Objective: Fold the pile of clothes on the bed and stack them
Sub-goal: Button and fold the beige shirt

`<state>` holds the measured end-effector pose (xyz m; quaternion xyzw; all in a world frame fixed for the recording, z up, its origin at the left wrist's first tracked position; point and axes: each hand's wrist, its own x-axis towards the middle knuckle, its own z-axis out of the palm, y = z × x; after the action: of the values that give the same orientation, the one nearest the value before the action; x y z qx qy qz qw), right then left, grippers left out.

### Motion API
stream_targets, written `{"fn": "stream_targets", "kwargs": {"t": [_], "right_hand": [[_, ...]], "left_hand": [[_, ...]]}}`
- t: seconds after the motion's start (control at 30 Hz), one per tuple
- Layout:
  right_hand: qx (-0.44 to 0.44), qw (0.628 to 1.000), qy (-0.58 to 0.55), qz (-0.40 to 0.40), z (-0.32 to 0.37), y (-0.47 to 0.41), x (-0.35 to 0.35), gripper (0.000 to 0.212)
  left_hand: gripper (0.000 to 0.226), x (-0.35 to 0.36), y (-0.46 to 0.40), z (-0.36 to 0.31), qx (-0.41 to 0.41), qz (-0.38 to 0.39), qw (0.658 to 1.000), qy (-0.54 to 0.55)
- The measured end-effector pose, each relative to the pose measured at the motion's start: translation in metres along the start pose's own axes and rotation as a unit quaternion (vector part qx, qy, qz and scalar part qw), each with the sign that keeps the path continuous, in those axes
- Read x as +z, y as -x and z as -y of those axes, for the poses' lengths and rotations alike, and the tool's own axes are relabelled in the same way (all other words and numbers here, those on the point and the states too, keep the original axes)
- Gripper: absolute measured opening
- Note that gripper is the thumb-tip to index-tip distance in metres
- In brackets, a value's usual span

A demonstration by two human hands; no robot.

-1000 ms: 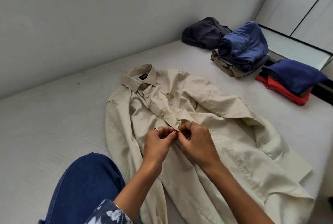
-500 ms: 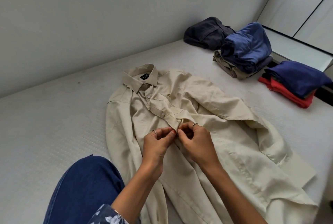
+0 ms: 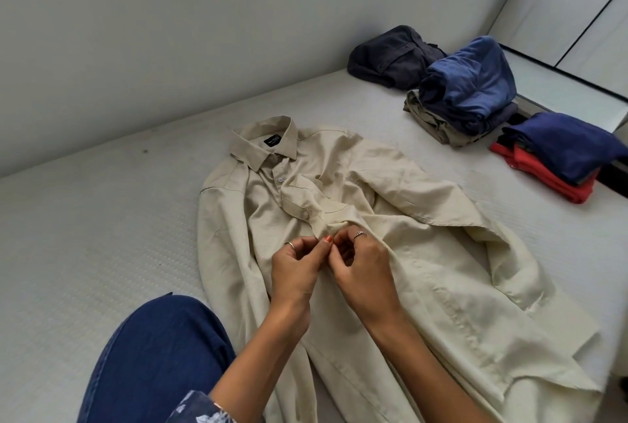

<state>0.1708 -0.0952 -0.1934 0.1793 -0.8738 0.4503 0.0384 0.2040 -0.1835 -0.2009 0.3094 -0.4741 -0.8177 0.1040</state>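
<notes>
Pinched btwn both hands was the front placket of a beige button-up shirt (image 3: 390, 225), about mid-chest: left hand (image 3: 295, 273) had thumb and forefinger curled tight on the fabric edge, a ring on one finger, and right hand (image 3: 365, 273) pinched the opposite edge right beside it, fingertips of the two hands nearly touching, ring on that hand too. Going left to right: bare grey-white mattress (image 3: 85, 235) at far left, w/ a knee in blue denim (image 3: 159, 354) at bottom left and a floral sleeve cuff (image 3: 200, 409) just beside it. Shirt lay face-up across the middle of the bed, collar (image 3: 263, 145) toward the wall, black neck label showing, two upper buttons done, sleeves spread and crumpled to the right, hem running off the lower right. Further right, near the wall, a dark grey garment (image 3: 390, 59) lay loosely bunched; beside it a folded stack w/ blue garment (image 3: 472, 82) on top of a khaki one (image 3: 431, 120). At far right, a 2nd stack: navy piece (image 3: 564, 144) over red one (image 3: 550, 181).
</notes>
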Motion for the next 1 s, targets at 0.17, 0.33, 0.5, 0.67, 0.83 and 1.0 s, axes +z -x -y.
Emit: {"fn": "stream_targets", "kwargs": {"t": [0.17,0.33,0.5,0.67,0.83,1.0], "right_hand": [[0.076,0.991,-0.107,0.01,0.004,-0.004,-0.004,0.015],[0.274,0.896,-0.311,0.161,0.007,-0.04,-0.025,0.02],[0.141,0.961,-0.209,0.113,-0.015,-0.039,-0.052,0.007],[0.041,0.996,-0.043,0.062,-0.05,0.008,-0.05,0.019],[0.025,0.991,0.077,0.103,-0.09,0.018,-0.027,0.029],[0.072,0.994,0.059,0.06,-0.1,0.01,-0.026,0.01]], "left_hand": [[0.003,0.0,-0.002,-0.002,-0.035,0.021,0.997,0.069],[0.02,0.01,-0.008,-0.011,-0.046,0.045,0.989,0.13],[0.024,0.025,-0.019,-0.02,-0.014,0.065,0.994,0.084],[0.026,0.03,-0.031,-0.016,0.055,0.001,0.998,-0.026],[0.016,0.027,-0.03,-0.002,0.12,-0.029,0.976,-0.18],[0.014,0.026,0.011,0.016,0.288,-0.055,0.898,-0.327]]}}
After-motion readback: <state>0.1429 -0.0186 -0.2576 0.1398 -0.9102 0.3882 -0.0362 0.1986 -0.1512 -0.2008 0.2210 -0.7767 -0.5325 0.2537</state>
